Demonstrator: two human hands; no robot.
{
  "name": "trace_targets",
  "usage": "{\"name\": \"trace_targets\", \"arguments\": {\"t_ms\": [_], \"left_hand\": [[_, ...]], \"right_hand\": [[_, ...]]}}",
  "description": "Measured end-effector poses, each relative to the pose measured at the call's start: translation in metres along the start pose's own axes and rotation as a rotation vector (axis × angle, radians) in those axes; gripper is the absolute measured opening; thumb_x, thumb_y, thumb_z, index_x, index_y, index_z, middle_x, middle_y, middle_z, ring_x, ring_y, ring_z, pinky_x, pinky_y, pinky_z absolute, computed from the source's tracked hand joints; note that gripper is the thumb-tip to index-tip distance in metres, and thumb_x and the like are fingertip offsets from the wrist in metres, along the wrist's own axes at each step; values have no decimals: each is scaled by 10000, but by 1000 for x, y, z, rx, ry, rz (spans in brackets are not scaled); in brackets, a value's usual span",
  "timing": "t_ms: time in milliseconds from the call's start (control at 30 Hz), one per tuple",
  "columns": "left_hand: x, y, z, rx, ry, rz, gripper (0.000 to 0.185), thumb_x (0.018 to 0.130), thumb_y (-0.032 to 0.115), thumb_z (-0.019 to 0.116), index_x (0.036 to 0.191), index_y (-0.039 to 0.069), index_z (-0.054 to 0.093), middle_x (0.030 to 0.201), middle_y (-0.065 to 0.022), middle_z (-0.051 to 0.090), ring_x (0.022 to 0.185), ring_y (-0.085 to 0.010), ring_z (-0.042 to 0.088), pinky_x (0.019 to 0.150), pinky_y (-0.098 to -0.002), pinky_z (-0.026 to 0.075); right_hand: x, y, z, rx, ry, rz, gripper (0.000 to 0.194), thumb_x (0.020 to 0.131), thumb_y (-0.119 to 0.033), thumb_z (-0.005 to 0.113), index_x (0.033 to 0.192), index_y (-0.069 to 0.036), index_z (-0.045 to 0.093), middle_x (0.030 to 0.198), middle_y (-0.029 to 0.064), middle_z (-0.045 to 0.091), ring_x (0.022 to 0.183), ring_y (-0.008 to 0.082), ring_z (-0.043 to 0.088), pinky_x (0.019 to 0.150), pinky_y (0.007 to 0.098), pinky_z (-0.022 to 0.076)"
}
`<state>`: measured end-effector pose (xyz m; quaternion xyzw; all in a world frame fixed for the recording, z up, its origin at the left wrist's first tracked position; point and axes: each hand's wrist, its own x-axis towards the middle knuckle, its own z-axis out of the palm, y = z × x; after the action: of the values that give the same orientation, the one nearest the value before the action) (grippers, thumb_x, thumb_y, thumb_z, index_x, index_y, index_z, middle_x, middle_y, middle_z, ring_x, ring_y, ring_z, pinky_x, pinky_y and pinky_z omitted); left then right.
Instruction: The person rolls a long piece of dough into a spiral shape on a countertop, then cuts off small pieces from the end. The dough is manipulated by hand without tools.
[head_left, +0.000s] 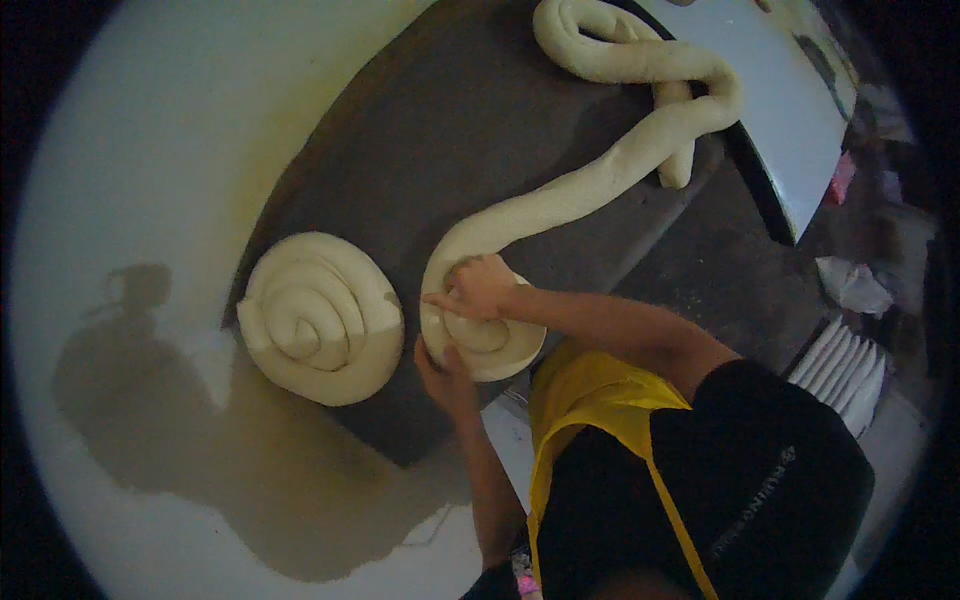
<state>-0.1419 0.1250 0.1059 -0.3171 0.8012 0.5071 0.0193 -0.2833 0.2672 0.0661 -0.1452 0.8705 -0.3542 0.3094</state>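
Note:
A long, thick rope of pale dough runs down across a dark work surface and curls into a small coil in front of me. My right hand lies over the coil, its fingers curled on the rope and the index finger reaching across it. My left hand holds the coil's near outer edge, thumb on top and fingers along the side. Just left of the hands, apart from them, sits a larger finished-looking spiral of dough. At the top, the rope's far part is looped over itself.
A white panel with a black edge stands at upper right; dough partly overlaps its edge. Right of me are a crumpled white piece and a stack of white ridged items. A pale stained surface borders the left, carrying my shadow.

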Motion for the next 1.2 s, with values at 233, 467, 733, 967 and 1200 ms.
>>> {"name": "trace_targets", "arguments": {"t_ms": [233,467,733,967,1200], "left_hand": [[21,74,155,698,-200,633,785,1119,472,553,1724,27,325,1779,-247,337,1639,-452,320,1317,-641,242],[195,131,217,833,94,403,746,1131,557,467,1706,83,425,1777,-238,354,1662,-437,290,1319,-696,166],[160,108,199,1053,-54,699,719,1131,505,493,1701,78,397,1743,-216,406,1620,-397,369,1304,-673,252],[135,101,90,998,-380,724,758,971,509,798,1542,79,545,1389,-175,692,1242,-409,701,1030,-531,580],[132,52,45,832,-349,535,717,1003,599,732,1399,22,577,1218,-256,729,1117,-471,730,921,-572,593]], "right_hand": [[-99,103,-69,-261,671,-77,632,1028,-404,693,1605,-187,557,1682,68,522,1569,356,446,1292,624,293],[73,164,-192,-509,763,-175,769,1084,-607,554,1723,-206,404,1793,33,386,1693,329,247,1357,667,129],[33,166,-183,-606,549,-347,639,1108,-449,571,1704,-273,425,1798,21,367,1689,327,255,1370,639,136],[-79,136,-119,-540,579,-88,734,1004,-208,742,1679,-265,460,1765,54,413,1661,342,310,1341,590,265],[-158,53,33,378,59,487,942,1013,-568,707,1719,-113,283,1225,312,752,1037,500,768,908,569,632]]}}
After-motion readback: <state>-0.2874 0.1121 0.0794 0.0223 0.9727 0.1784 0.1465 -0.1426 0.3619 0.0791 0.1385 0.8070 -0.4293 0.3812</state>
